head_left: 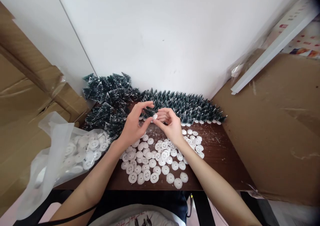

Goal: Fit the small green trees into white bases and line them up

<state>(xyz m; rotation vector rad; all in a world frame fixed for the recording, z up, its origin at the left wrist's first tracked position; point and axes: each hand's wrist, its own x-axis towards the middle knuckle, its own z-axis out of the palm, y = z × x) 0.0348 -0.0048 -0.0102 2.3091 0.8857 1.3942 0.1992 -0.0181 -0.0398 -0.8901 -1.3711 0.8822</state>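
A dark brown wooden tabletop (225,162), dusted with pale specks, stands against a plain white wall (160,36); a cardboard box (25,82) rises on the left and a brown cardboard panel (275,119) on the right.

Both bare hands meet near the middle of the table, forearms reaching in from the lower edge; the left hand (135,122) curves in a C, index finger and thumb spread, thumb tip at a small white disc (155,117); whether its hidden fingers grip anything cannot be told; the right hand (172,124) pinches that disc between thumb and fingers, just in front of the trees.

Bristly, dark green miniature trees (185,106), frosted white at the tips, stand in packed rows on white round bases; a looser heap of similar trees (107,92) lies to the left; flat white discs (155,164), some slotted, some with a centre hole, scatter below the hands; more fill a translucent plastic bag (58,146).
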